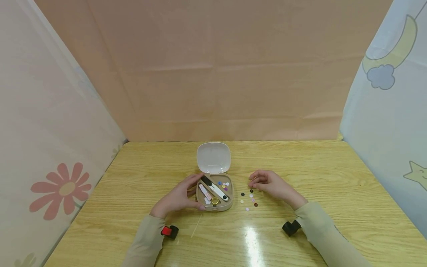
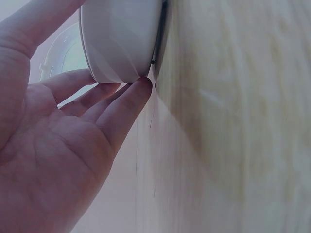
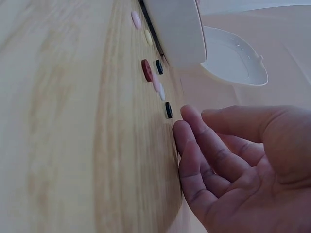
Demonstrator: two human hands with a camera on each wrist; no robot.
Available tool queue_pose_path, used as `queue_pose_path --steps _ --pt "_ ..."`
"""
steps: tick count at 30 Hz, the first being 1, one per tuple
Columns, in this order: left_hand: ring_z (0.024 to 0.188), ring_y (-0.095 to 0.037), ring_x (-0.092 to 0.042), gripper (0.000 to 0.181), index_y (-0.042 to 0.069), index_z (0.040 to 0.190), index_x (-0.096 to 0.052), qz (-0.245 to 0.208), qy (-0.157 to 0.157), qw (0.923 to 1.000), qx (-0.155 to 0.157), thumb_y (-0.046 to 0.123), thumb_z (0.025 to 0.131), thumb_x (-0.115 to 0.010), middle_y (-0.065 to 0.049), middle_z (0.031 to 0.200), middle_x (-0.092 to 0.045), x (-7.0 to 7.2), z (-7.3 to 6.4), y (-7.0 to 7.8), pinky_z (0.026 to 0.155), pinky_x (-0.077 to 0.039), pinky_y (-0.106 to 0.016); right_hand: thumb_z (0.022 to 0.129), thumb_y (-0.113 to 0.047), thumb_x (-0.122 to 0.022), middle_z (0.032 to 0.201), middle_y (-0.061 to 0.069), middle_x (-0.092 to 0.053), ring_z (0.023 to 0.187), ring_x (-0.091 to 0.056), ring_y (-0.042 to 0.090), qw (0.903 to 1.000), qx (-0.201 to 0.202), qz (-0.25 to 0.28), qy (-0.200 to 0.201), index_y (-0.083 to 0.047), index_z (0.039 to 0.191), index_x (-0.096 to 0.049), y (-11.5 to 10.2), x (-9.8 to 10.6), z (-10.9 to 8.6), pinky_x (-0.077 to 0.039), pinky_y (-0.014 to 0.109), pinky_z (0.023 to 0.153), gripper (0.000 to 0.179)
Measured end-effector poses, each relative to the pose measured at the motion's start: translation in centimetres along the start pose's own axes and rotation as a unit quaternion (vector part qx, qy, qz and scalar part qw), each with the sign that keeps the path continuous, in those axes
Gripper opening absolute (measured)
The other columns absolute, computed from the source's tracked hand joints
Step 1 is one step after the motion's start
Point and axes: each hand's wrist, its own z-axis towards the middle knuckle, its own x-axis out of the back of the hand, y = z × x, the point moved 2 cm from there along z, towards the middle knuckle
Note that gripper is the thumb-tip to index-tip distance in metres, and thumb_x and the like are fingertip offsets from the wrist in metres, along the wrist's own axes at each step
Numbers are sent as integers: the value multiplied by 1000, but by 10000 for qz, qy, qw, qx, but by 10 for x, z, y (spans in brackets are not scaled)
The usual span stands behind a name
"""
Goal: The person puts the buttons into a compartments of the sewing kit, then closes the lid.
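Currently, your left hand (image 1: 176,197) grips the case (image 1: 216,209); your relaxed right hand (image 1: 274,184) hovers by buttons (image 1: 255,204), probably light, stiff; pinch edgewise.

No words, numbers, brand names or signs can be read in any of the three views. In the head view, a pink-and-white strip (image 1: 205,192) inside the open case (image 1: 215,208) carries fine printed marks, too small to make out as letters, figures or plain pattern. On the right sleeve (image 1: 318,224) there is a thin dark mark (image 1: 341,233), likewise too small to tell whether it is lettering
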Motion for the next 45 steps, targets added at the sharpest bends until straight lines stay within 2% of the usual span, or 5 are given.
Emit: queue_pose_path --steps 9,16,25,37,45 --pt "138 -27 -29 105 14 152 -26 -33 -38 9999 -90 15 67 -87 -5 147 -32 -1 1 -1 107 -35 -39 91 6 -59 101 21 -66 97 -63 34 9999 34 -73 -68 11 114 -55 5 1 2 -53 24 77 24" --pt "138 -28 -28 104 14 152 -27 -53 -44 9999 -105 14 67 -88 -6 147 -32 -1 2 -2 108 -34 -39 90 6 -60 100 21 -66 96 -63 34 9999 32 -100 -62 11 113 -55 6 1 3 -53 24 76 24" --pt "137 -22 -30 106 17 152 -27 6 -17 10000 11 18 66 -88 -1 145 -33 -1 2 -2 107 -36 -35 87 7 -62 99 20 -66 94 -63 33 9999 38 -139 -4 11 112 -56 6 0 3 -53 25 77 26" --pt "137 -23 -30 105 16 152 -27 -68 -25 10000 -58 14 66 -88 -2 145 -33 -1 1 -3 107 -35 -36 86 8 -64 96 15 -66 91 -62 29 9991 27 -414 93 8 110 -58 6 -3 4 -53 25 75 25" --pt "137 -28 -30 102 16 151 -28 -170 -49 9996 -199 12 68 -87 -7 145 -33 -1 0 -3 108 -34 -41 85 8 -64 95 13 -67 90 -62 27 9987 -7 -490 135 6 110 -59 5 -5 4 -53 25 75 25"
